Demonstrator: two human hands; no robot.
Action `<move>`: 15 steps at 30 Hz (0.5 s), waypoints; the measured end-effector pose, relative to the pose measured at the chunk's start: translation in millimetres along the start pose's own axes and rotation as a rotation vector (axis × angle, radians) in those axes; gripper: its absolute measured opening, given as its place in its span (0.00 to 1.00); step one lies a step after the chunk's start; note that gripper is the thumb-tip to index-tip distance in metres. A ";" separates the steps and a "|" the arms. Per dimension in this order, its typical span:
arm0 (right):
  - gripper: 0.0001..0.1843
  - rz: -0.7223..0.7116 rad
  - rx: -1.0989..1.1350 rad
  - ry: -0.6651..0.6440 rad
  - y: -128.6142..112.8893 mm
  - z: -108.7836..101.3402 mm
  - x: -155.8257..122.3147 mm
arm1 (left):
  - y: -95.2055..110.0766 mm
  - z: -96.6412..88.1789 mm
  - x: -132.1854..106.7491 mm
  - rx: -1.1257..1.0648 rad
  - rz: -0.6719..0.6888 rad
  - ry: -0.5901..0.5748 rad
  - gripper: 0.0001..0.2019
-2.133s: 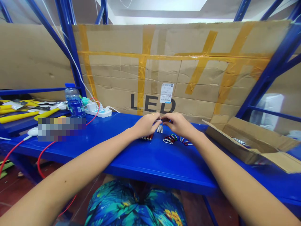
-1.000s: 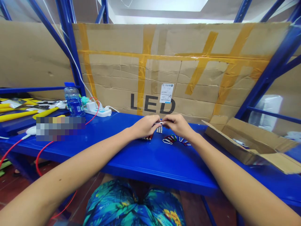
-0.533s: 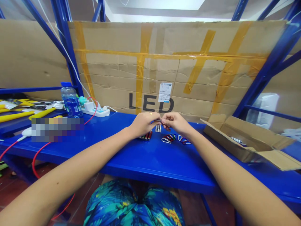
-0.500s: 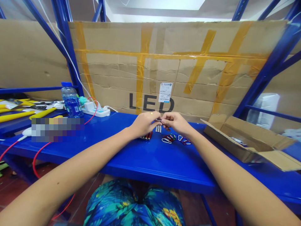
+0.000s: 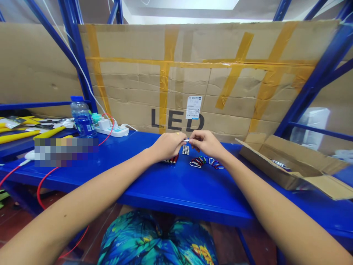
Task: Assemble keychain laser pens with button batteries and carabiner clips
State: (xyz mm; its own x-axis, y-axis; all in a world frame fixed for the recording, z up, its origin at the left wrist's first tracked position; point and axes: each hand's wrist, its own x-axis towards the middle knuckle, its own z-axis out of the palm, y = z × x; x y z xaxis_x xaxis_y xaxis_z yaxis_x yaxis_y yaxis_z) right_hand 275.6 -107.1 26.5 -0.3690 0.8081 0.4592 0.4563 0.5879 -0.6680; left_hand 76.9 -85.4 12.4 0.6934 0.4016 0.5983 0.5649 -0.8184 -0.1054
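Over the blue table, my left hand [image 5: 169, 144] is closed around a slim silvery tube [image 5: 186, 140], most of it hidden by the fingers. My right hand [image 5: 206, 143] pinches at the tube's right end; whether a smaller part sits between those fingertips I cannot make out. Below the hands, small silver button cells [image 5: 185, 149] lie in short rows. Several red tubes [image 5: 173, 160] with silvery ends lie partly under my left hand. Carabiners [image 5: 205, 161] in silver, red, green and blue fan out below my right hand.
An open cardboard box [image 5: 278, 162] with some metallic items stands at right. At left are a water bottle [image 5: 82, 117], a white power strip [image 5: 116, 130], a red cable [image 5: 41, 187] and yellow-handled tools [image 5: 19, 136]. A large cardboard sheet [image 5: 132, 84] backs the table.
My right fingertips have shifted slightly away from my left hand, and more of the silvery tube shows between the hands. The items on the table lie as before.
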 end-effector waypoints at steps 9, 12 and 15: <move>0.13 0.014 0.101 0.003 0.5 -0.9 0.7 | 5.8 -0.3 1.1 -0.078 0.037 0.107 0.09; 0.10 -0.014 -0.001 0.038 -1.2 -0.5 -0.1 | 8.4 0.1 2.8 -0.046 -0.011 0.057 0.12; 0.09 -0.021 -0.045 0.033 -1.4 0.4 -1.0 | 7.5 0.6 3.0 -0.018 -0.033 -0.003 0.12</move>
State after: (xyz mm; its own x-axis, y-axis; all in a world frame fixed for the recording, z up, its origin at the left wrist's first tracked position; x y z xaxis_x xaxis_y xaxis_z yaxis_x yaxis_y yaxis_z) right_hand 275.0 -108.8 26.7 -0.3518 0.7961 0.4924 0.4852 0.6050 -0.6313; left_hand 83.5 -90.2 13.0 0.6759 0.4291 0.5992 0.5791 -0.8121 -0.0716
